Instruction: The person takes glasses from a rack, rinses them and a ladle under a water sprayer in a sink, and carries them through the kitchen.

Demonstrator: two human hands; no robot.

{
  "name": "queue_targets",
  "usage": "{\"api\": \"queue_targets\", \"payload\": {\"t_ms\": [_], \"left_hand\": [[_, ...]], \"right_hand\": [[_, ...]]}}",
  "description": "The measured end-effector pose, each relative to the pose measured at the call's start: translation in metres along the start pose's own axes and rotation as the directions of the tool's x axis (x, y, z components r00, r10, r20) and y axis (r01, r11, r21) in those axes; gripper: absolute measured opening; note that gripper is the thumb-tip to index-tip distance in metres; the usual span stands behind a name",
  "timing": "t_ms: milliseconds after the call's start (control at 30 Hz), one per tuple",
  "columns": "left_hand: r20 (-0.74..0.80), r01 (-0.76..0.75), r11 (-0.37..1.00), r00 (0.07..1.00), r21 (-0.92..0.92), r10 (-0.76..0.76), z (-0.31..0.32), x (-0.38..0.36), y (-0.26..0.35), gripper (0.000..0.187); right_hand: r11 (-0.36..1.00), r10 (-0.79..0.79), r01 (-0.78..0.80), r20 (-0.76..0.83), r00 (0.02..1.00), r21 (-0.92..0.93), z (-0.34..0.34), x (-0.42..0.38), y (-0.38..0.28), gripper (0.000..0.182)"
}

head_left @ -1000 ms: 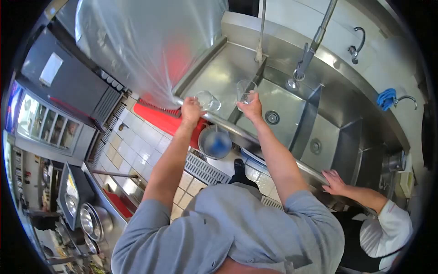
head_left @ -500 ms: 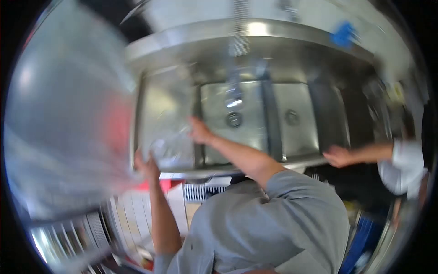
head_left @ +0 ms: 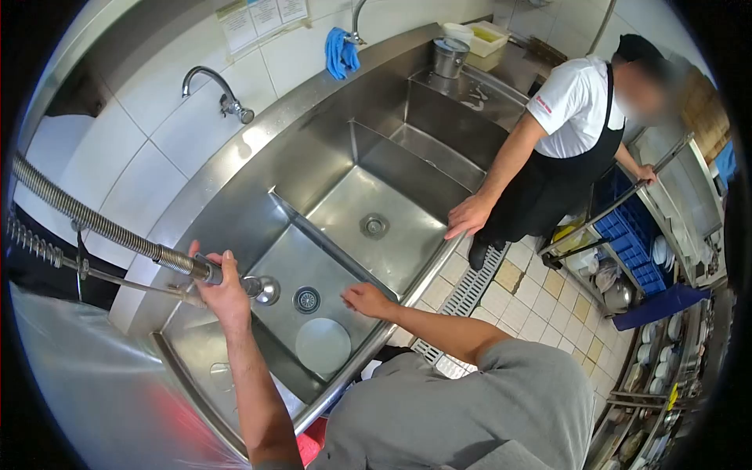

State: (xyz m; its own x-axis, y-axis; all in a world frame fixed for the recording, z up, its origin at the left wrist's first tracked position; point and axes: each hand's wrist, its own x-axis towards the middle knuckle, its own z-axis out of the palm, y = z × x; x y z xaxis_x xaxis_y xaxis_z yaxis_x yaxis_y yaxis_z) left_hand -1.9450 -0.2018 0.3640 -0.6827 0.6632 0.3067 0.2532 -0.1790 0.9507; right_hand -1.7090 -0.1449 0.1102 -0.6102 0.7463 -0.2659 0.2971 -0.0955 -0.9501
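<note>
My left hand (head_left: pixel 222 291) is wrapped round the handle of a pre-rinse sprayer (head_left: pixel 206 270), whose round spray head (head_left: pixel 265 290) points over the sink basin. Over the same basin, close to the divider on its right, my right hand (head_left: pixel 366 301) hovers with its fingers curled in and nothing visible in them. A pale round plate (head_left: pixel 323 347) lies on the basin floor below my hands, beside the drain strainer (head_left: pixel 306 299).
A steel sink (head_left: pixel 160 356) with several basins runs along the tiled wall. A co-worker's hand (head_left: pixel 470 215) rests at its front rim. A faucet (head_left: pixel 227 98), a blue cloth (head_left: pixel 341 53) and a metal pot (head_left: pixel 451 58) are behind; a trolley with blue crates (head_left: pixel 627 223) is right.
My left hand has left the left basin and taken hold of the sprayer. My right hand has moved right. A pale plate now shows in the basin. The view has turned.
</note>
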Motion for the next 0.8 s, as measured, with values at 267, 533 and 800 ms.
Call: {"api": "queue_targets", "payload": {"t_ms": [267, 533, 800], "left_hand": [[-0.051, 0.022, 0.971, 0.998, -0.240, -0.035, 0.044, -0.018, -0.005, 0.016], [-0.132, -0.035, 0.963, 0.991, -0.267, 0.000, -0.007, -0.039, -0.009, 0.027], [-0.237, 0.057, 0.972, 0.972, 0.227, -0.002, -0.170, -0.063, 0.028, 0.059]], "right_hand": [[0.409, 0.485, -0.208, -0.018, 0.874, 0.888, 0.062, 0.097, -0.018, 0.017], [0.301, 0.496, -0.280, 0.101, 0.862, 0.912, 0.120, 0.087, 0.022, 0.022], [0.888, -0.425, 0.307, -0.352, 0.834, -0.343, 0.085, -0.076, -0.041, 0.049]]}}
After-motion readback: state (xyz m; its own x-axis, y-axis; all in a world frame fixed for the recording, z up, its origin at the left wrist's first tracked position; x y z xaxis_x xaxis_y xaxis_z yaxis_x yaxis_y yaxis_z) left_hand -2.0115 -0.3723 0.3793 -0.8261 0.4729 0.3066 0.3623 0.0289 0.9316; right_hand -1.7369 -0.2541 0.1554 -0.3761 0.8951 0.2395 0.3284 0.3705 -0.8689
